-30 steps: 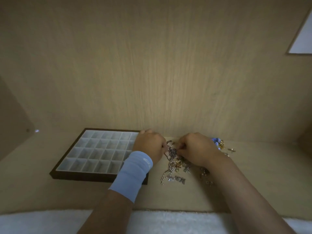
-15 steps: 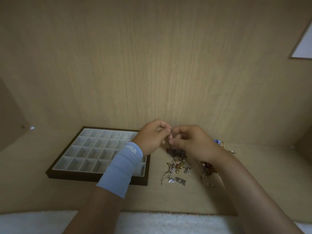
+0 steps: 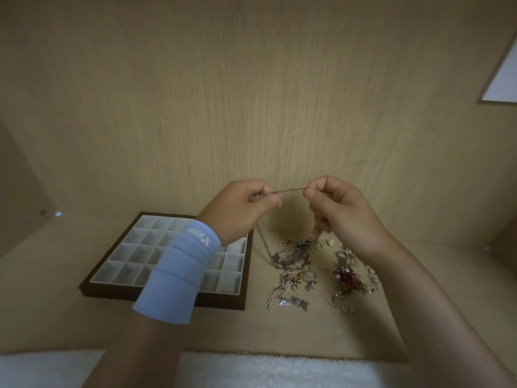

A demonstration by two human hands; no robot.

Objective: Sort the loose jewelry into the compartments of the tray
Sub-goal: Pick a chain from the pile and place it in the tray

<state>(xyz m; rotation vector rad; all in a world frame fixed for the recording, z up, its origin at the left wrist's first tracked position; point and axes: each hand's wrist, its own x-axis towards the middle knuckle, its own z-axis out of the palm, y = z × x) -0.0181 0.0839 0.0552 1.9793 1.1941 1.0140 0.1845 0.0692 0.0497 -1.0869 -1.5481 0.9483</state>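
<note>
Holding chain [image 3: 288, 190] taut above shelf [image 3: 279, 331], spanning left-right, tilting slightly up rightward. Pinching one end in left hand [image 3: 237, 211], other in right hand [image 3: 340, 210], fingers curled. Trailing down toward jewelry pile [image 3: 296, 264] just right of tray [image 3: 112, 292]. Covering tray's right compartments with left wrist in blue wristband [image 3: 179, 270].

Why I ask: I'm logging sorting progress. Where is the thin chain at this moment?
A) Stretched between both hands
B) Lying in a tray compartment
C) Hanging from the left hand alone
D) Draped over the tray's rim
A: the thin chain runs taut between the left hand and the right hand, each pinching one end, and it is not in the tray.
</note>
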